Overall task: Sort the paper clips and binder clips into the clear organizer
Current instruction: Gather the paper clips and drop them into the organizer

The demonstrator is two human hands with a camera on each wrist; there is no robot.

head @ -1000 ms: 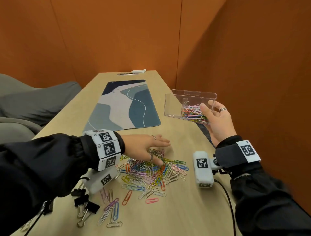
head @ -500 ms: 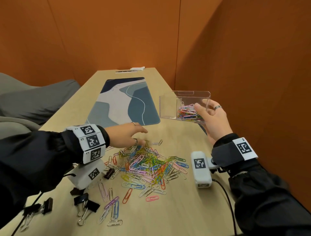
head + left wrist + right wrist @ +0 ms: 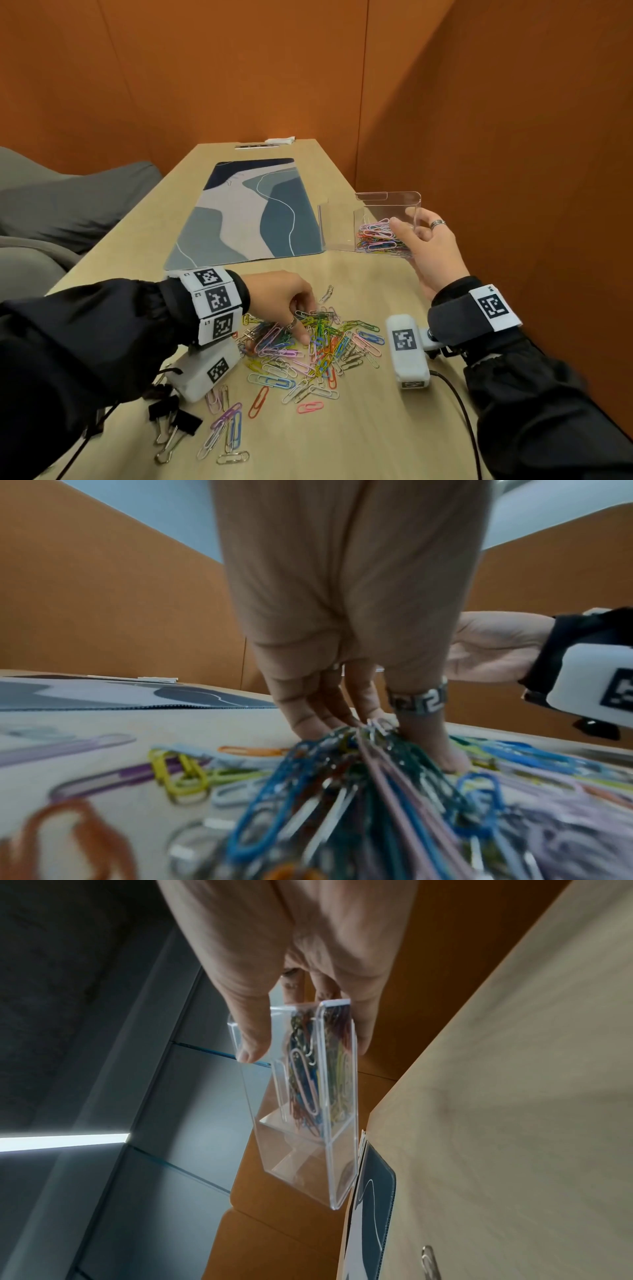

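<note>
The clear organizer (image 3: 373,219) is held above the bench (image 3: 370,438) at about two o'clock from the heap of paper clips (image 3: 315,342), tilted, with a bunch of coloured clips lying in the compartment nearest the palm; the other compartment looks bare. The right hand (image 3: 433,246) grips it, thumb curled over the near wall and the fingers (image 3: 363,1031) wrapped round the far side. The left hand (image 3: 281,301) reaches down into the heap, its fingers (image 3: 342,704) bunched together and pinching a cluster of clips, which fans out below the tips in the left wrist view. More clips lie scattered toward six o'clock. Black binder clips (image 3: 174,421) sit at about seven o'clock from the heap, near the bench edge. A patterned desk mat (image 3: 246,216) lies at twelve o'clock, beyond the heap.
</note>
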